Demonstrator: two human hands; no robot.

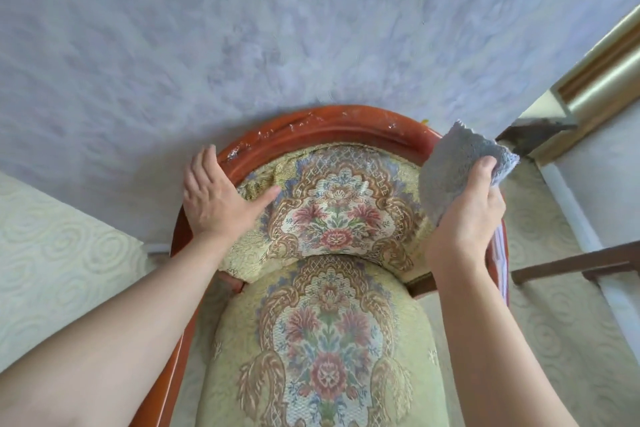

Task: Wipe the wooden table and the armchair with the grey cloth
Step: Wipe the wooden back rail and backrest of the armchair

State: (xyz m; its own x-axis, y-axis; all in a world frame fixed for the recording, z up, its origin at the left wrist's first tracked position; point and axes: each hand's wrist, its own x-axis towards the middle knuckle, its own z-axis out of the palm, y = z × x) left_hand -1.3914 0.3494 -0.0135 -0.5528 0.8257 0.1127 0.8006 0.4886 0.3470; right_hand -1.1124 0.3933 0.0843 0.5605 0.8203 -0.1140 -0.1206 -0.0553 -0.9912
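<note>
The armchair fills the lower middle of the head view, with a curved red-brown wooden frame and floral tapestry on its back and seat. My left hand lies flat on the left curve of the backrest, fingers over the wood and thumb on the fabric. My right hand pinches the folded grey cloth and holds it against the right side of the backrest, beside the wooden rim. The wooden table is out of sight.
A pale mottled wall stands right behind the chair. Cream patterned carpet spreads on both sides. A gold-trimmed door frame and a dark wooden rail are at the right.
</note>
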